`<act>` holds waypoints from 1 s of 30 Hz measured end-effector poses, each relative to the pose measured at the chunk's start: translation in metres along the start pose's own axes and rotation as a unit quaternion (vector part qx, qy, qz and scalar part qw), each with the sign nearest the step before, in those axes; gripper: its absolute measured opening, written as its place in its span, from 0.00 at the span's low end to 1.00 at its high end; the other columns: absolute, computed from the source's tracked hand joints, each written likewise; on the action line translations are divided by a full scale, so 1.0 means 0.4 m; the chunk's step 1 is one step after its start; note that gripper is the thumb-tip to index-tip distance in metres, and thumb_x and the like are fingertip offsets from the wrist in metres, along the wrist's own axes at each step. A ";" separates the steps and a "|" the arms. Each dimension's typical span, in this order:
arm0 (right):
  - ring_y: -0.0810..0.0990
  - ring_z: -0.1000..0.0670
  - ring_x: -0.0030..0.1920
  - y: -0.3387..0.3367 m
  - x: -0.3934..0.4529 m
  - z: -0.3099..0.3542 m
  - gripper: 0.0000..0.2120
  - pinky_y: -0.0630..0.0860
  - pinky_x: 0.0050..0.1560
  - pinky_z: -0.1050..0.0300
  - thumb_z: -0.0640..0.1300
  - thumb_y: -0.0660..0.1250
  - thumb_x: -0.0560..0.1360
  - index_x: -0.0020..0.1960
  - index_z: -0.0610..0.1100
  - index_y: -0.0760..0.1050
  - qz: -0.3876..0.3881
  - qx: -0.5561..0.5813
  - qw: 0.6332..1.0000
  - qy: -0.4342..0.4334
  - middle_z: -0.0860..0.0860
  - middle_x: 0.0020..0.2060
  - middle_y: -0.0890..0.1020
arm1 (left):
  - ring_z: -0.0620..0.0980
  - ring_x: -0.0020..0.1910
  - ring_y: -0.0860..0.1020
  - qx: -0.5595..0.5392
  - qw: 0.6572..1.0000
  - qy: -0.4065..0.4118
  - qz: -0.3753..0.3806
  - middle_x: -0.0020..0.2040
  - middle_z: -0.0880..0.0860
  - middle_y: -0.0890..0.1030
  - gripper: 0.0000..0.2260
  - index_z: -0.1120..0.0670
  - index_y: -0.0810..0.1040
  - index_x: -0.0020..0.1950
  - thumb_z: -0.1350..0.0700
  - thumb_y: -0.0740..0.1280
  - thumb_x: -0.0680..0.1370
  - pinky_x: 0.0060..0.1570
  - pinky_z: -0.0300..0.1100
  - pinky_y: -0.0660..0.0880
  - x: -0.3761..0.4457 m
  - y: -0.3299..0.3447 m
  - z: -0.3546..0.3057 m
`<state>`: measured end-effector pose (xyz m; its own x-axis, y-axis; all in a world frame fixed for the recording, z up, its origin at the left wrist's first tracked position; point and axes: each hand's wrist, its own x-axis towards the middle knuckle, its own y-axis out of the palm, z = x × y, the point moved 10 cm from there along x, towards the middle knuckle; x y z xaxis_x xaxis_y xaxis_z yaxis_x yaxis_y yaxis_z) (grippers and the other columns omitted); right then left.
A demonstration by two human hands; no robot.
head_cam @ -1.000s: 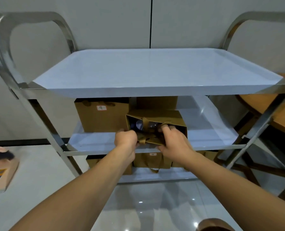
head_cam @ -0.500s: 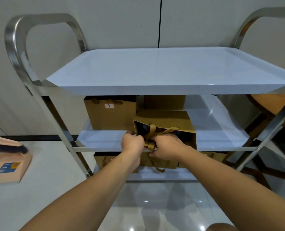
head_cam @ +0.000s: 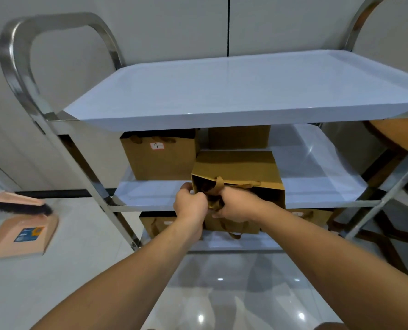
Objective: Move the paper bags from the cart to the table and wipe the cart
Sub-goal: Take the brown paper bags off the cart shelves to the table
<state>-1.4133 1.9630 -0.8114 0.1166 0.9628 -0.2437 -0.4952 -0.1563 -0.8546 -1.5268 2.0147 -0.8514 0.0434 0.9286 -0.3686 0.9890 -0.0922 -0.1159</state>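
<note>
Both arms reach straight out toward twelve o'clock. The left hand (head_cam: 190, 206) and right hand (head_cam: 236, 206) are closed around the handles of a tipped paper bag (head_cam: 238, 172) at the front edge of the cart's middle shelf (head_cam: 317, 177). Its contents are too dark to tell. At ten o'clock from it stands another bag (head_cam: 160, 156), labelled 9.

It looks like a service or back room of an eatery or office. A steel three-shelf cart (head_cam: 245, 91) stands against plain panelled walls on glossy floor tiles; left of the gripping hands (head_cam: 191, 206) lies a dustpan (head_cam: 24, 236) with brush (head_cam: 19, 207), right a wooden table (head_cam: 398, 132).
</note>
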 end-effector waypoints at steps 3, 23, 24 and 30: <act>0.80 0.49 0.57 -0.020 -0.019 -0.020 0.21 0.79 0.58 0.52 0.49 0.74 0.75 0.66 0.51 0.76 -0.050 0.047 0.998 0.005 0.53 0.58 0.81 | 0.57 0.53 0.79 -0.012 1.000 0.002 -0.002 0.46 0.50 0.79 0.16 0.45 0.73 0.42 0.68 0.61 0.77 0.54 0.57 0.81 -0.003 -0.001 -0.004; 0.78 0.49 0.33 -0.028 -0.162 0.003 0.31 0.79 0.35 0.52 0.40 0.68 0.76 0.73 0.48 0.56 -0.317 -0.138 0.935 -0.083 0.52 0.36 0.79 | 0.54 0.50 0.84 -0.057 0.995 -0.023 0.080 0.54 0.54 0.81 0.37 0.55 0.67 0.74 0.65 0.80 0.69 0.52 0.52 0.83 -0.004 0.028 -0.010; 0.79 0.48 0.35 -0.018 -0.144 -0.030 0.30 0.79 0.40 0.52 0.42 0.66 0.77 0.73 0.49 0.55 -0.284 -0.145 0.948 -0.016 0.52 0.38 0.80 | 0.54 0.50 0.83 -0.059 0.994 -0.025 0.085 0.53 0.53 0.80 0.39 0.55 0.67 0.75 0.65 0.80 0.68 0.53 0.52 0.83 -0.005 0.029 -0.009; 0.74 0.48 0.22 -0.021 -0.192 -0.052 0.07 0.71 0.23 0.57 0.45 0.72 0.72 0.37 0.44 0.80 -0.415 -0.123 0.899 -0.063 0.51 0.24 0.76 | 0.54 0.50 0.83 -0.052 0.997 -0.010 0.062 0.55 0.53 0.82 0.25 0.50 0.74 0.64 0.55 0.79 0.71 0.50 0.53 0.84 0.016 0.021 0.012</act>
<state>-1.4004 1.8856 -0.7951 0.2514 0.7851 0.5661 -0.0747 0.5988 -0.7974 -1.5188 2.0181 -0.8592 0.1651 0.9047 -0.3927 0.9855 -0.1676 0.0284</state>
